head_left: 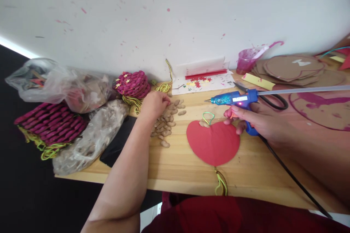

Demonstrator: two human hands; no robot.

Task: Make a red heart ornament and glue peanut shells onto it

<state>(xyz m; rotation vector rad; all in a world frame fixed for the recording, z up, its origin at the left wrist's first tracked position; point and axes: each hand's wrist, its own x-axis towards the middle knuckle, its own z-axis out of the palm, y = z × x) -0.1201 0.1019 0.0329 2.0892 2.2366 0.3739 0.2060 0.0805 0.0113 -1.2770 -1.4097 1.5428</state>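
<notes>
My right hand (254,120) grips a blue hot glue gun (232,98), its nozzle pointing left and a clear glue stick running out of its back. Below the gun, a red heart-shaped card (213,143) lies flat on the table, with a green cord loop at its top and a yellow-green tassel hanging at its bottom. One or two peanuts (203,124) rest on the card's upper left edge. At the far side of a loose pile of peanuts (164,127), my left hand (155,105) has its fingers pinched together; what they hold is hidden.
Pink peanut-covered pieces (51,123) and plastic bags (87,138) crowd the left. At the back lie white paper (216,83) with star confetti and a purple-stained cup (244,62). Black-handled scissors (276,105) and cardboard shapes (294,67) are on the right.
</notes>
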